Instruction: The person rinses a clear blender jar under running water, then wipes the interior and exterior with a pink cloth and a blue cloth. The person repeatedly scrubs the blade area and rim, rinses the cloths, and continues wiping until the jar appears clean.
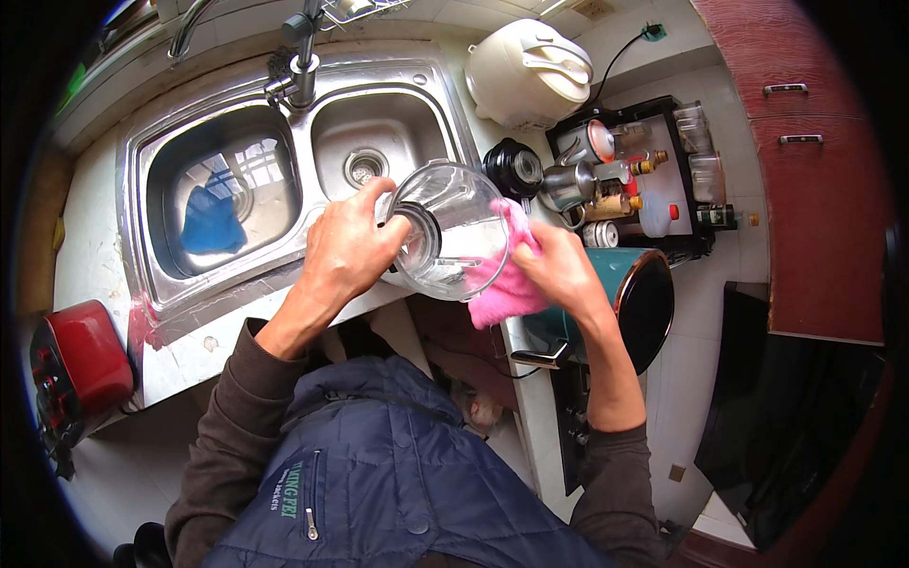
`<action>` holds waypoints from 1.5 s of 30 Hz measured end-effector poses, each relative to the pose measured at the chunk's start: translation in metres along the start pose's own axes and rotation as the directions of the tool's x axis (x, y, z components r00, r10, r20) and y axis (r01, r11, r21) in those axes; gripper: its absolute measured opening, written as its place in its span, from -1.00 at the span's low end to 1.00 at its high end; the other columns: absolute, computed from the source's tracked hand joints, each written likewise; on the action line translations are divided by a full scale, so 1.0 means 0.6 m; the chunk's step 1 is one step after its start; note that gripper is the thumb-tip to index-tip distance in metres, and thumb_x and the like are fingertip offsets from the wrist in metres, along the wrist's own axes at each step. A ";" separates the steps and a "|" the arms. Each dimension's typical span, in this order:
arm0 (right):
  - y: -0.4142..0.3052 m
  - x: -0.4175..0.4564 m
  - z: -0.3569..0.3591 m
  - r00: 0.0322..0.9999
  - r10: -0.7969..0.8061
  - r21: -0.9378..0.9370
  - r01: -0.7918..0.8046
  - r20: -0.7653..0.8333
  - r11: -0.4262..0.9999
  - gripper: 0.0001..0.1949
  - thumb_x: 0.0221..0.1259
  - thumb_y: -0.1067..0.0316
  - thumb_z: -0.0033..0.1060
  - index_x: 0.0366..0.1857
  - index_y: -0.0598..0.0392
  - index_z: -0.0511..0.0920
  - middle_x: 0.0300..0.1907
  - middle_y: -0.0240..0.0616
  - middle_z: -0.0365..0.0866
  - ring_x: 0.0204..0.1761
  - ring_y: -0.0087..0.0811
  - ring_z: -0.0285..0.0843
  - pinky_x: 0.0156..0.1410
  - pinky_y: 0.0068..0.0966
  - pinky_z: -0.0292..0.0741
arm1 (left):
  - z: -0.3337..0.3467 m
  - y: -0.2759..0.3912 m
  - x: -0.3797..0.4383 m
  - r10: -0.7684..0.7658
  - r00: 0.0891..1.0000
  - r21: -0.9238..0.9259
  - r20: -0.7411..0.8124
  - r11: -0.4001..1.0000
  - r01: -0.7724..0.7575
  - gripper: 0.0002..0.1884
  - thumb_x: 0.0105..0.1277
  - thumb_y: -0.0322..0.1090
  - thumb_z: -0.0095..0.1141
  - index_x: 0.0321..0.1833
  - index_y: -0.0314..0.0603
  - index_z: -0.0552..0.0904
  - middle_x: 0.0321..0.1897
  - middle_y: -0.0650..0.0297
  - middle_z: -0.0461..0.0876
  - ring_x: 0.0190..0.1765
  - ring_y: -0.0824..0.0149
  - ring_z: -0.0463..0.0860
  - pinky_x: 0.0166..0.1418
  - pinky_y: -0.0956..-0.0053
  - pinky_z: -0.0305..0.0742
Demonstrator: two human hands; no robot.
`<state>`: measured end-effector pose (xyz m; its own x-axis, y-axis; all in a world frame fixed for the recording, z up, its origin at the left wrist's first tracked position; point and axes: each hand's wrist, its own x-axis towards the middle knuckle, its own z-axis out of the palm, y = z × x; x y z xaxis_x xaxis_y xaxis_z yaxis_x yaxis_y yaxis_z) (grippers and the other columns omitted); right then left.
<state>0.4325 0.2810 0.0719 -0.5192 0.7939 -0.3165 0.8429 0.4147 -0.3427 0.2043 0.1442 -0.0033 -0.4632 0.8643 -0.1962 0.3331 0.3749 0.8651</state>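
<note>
A clear blender jar [465, 188] is tilted over the counter's front edge, its wide mouth turned up towards me. My left hand [344, 245] grips the jar on its left side, thumb at the dark ring of its base; the fingers beneath are hidden. In my right hand [561, 266] is a pink cloth [508, 295], bunched at the jar's right rim. Part of the cloth shows through the clear wall and the rest hangs below the rim. Right of the jar sits a black blender part [513, 169], perhaps its lid or base.
A double steel sink [305, 206] lies ahead, with a blue cloth [213, 224] in water in its left basin. Beyond the jar stands a white rice cooker [511, 74]. At right are a rack of bottles [682, 142] and a teal pot [614, 284]. A red appliance [89, 355] stands at left.
</note>
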 end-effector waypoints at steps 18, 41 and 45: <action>-0.088 0.042 0.109 0.892 -0.297 0.037 0.329 -0.342 0.944 -0.89 0.49 0.52 0.02 -0.04 0.29 0.45 -0.27 0.18 0.65 -0.23 0.13 0.66 -0.09 -0.09 0.53 | 0.005 -0.020 -0.006 0.190 0.982 -0.113 0.001 0.975 -0.188 -0.47 0.39 -0.13 0.08 0.39 -0.16 0.60 -0.22 -0.24 0.74 -0.11 -0.23 0.75 0.10 0.01 0.59; -0.097 0.059 0.129 0.759 -0.556 0.552 0.318 0.339 0.771 -0.75 0.52 0.34 0.02 0.11 0.26 0.50 -0.03 -0.11 0.63 0.05 -0.28 0.57 0.27 -0.28 0.48 | 0.015 -0.051 -0.008 0.324 0.945 -0.150 -0.042 0.933 -0.327 -0.51 0.65 -0.03 -0.12 0.38 -0.20 0.61 0.01 -0.15 0.76 0.06 -0.19 0.74 0.14 0.05 0.60; -0.100 0.070 0.145 0.849 -0.516 0.369 0.447 0.112 0.815 -0.83 0.45 0.49 -0.02 0.02 0.26 0.48 -0.09 0.09 0.62 -0.01 0.06 0.62 0.12 -0.14 0.52 | 0.021 -0.048 -0.004 0.335 0.942 -0.174 -0.018 0.927 -0.333 -0.53 0.63 -0.05 -0.07 0.40 -0.18 0.59 -0.05 -0.14 0.77 0.00 -0.22 0.74 0.12 0.04 0.60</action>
<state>0.3480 0.2511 0.0023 -0.8915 0.4108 -0.1909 0.4034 0.5285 -0.7469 0.2061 0.1357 -0.0334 -0.3402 0.9335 0.1131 0.3202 0.0019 0.9473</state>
